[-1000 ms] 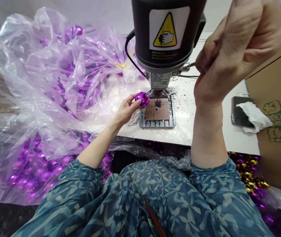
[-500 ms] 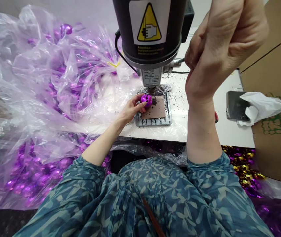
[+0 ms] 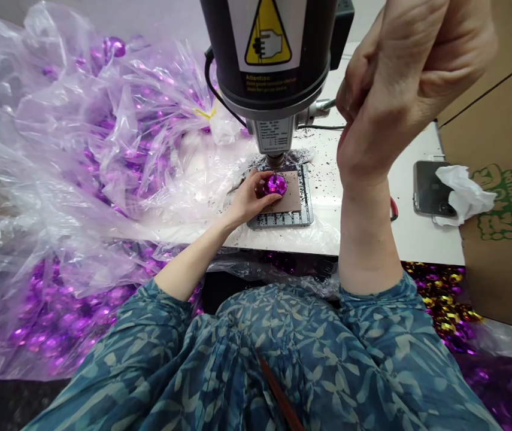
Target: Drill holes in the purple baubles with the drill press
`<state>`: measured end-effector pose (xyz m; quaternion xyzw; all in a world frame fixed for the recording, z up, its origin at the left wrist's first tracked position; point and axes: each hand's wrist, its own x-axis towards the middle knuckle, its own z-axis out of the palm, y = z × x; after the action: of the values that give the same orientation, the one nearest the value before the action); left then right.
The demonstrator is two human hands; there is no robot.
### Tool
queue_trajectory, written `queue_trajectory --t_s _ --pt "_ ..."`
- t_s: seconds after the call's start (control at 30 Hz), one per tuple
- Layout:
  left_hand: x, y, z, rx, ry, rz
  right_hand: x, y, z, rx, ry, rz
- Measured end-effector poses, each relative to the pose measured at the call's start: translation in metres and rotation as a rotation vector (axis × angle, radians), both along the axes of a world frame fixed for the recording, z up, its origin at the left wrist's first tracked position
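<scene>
Between its thumb and fingers, my left hand (image 3: 252, 196) grips a shiny purple ball (image 3: 275, 185). The ball rests on a brown board (image 3: 292, 200) that lies over the slotted metal base (image 3: 307, 209) of a drill press (image 3: 269, 90). Right above the ball is the drill's chuck (image 3: 275, 159), its thin bit at the top of the ball. My right hand (image 3: 411, 84), raised at the right of the machine, is closed around the end of a metal lever (image 3: 326, 105); the fingers partly hide it.
Clear plastic bags (image 3: 62, 155) of purple balls fill the left side. Dark shavings lie around the base. At the right are a phone (image 3: 430, 188), a white tissue (image 3: 466, 194), a red-edged object (image 3: 393, 209) and a cardboard box (image 3: 507, 269). Gold and purple pieces (image 3: 444, 299) sit below the table edge.
My left hand has moved slightly right with the purple ball, bringing it under the chuck. My right hand remains on the lever, almost unmoved. The tissue's right end has folded in.
</scene>
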<state>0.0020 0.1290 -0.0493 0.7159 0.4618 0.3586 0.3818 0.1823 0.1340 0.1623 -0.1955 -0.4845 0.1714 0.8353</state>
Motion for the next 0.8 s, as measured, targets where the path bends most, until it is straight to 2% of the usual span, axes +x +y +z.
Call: queue_trajectory --t_s 0.07,0.27,0.5,0.7,0.8 --pt "0.002 -0.001 -0.002 0.066 0.059 0.017 0.001 0.000 -0.002 -0.006 -0.014 -0.007" --pt "0.005 -0.004 -0.010 0.063 0.088 0.065 0.002 -0.001 -0.015 0.038 -0.075 -0.147" --pt "0.004 -0.005 -0.006 0.040 0.085 0.043 0.000 -0.015 -0.033 0.039 -0.124 -0.278" --pt "0.004 -0.005 -0.009 0.034 0.055 0.037 -0.002 -0.003 -0.051 0.142 -0.029 -0.251" --pt "0.003 -0.005 -0.012 0.035 0.043 0.039 0.001 -0.005 -0.061 0.128 -0.040 -0.243"
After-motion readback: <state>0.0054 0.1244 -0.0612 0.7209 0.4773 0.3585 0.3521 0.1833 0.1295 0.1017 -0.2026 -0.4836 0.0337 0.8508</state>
